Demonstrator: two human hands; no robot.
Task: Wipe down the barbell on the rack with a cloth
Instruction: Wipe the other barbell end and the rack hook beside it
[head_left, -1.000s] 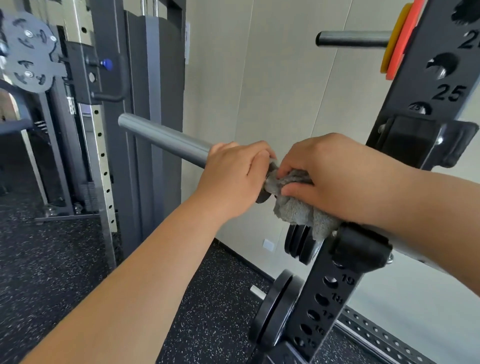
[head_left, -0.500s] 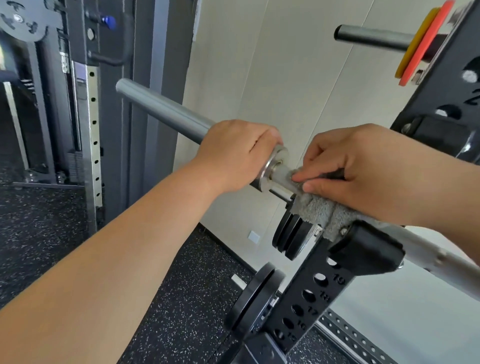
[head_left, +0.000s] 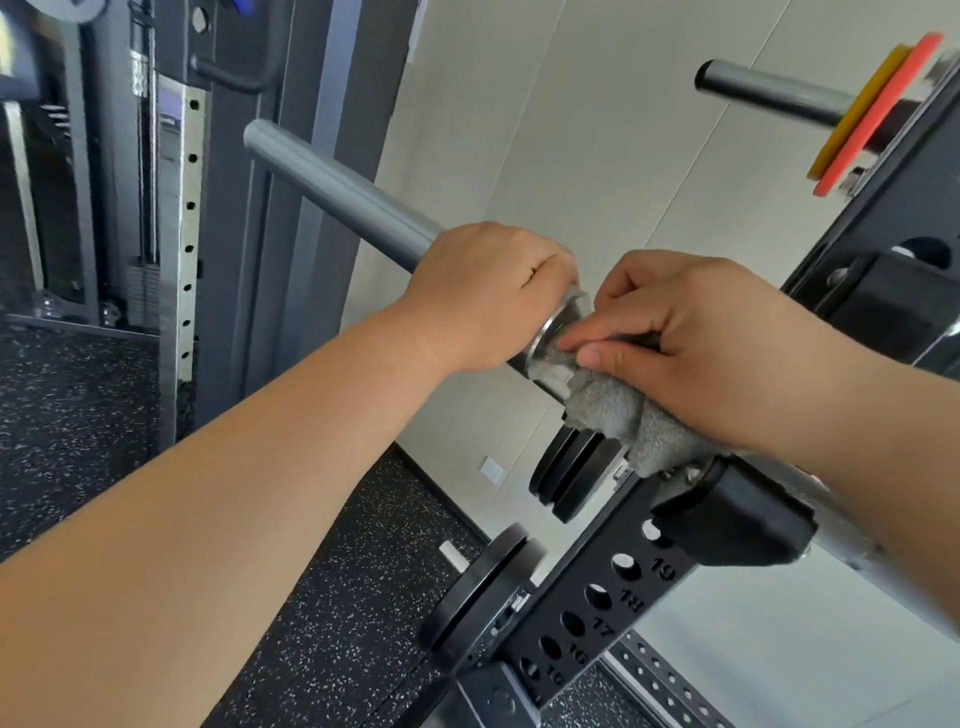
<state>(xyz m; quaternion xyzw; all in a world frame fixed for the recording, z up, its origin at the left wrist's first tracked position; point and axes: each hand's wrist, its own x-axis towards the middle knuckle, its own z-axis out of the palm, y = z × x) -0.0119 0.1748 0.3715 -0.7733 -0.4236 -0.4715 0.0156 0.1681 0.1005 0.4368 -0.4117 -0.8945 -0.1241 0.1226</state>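
- The left hand is seen palm-down on the barbell. Its fingers are curled over the grey sleeve right at the shiny collar, and the forearm is stretched in from the lower left.
- The right hand is set just beside it, on the other side of the collar. The grey cloth is pinched around the shaft by thumb and curled fingers, and a fold of it hangs below the hand.
- The two hands are nearly touching, with only the collar between them.
- The barbell is carried in a black hook on the rack upright, just above the hole marked 19. The sleeve runs up and to the left, and the cloth-wrapped stretch lies between collar and hook.
- Black speckled rubber floor is seen below, a pale panelled wall behind, and a second dark frame with a perforated post at the left.
- The count: two hands, one cloth, one barbell.
- Two coloured plates, one yellow and one orange, are seen on a grey peg at the upper right.
- Black plates are stored on the upright below the cloth, and more black discs lower down. Their exact number cannot be told.
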